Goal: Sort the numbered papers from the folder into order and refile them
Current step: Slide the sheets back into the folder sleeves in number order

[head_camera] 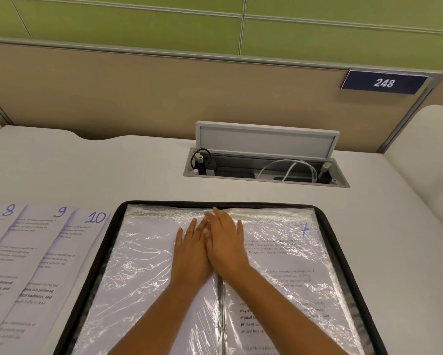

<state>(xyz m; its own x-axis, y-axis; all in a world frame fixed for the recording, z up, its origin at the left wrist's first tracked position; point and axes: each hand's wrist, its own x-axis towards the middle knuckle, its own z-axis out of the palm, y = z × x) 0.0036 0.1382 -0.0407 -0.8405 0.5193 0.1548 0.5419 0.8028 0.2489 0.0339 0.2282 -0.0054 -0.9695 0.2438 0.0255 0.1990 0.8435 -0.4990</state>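
Note:
An open black-edged folder (pixel 329 226) lies on the desk in front of me, with clear plastic sleeves on both sides. The right sleeve holds a printed page marked 7 (pixel 292 278) in blue. The left sleeve (pixel 138 265) shows a blank white sheet. My left hand (pixel 191 254) and my right hand (pixel 226 242) lie flat, fingers spread, side by side over the folder's spine near its top, the right partly over the left. Left of the folder lie fanned loose pages marked 8 (pixel 0 239), 9 (pixel 36 242) and 10 (pixel 74 247).
An open cable hatch (pixel 266 162) with white and black cords sits in the desk behind the folder. A beige partition (pixel 164 93) with a sign reading 248 (pixel 383 82) closes off the back. Bare desk surface lies to the right of the folder.

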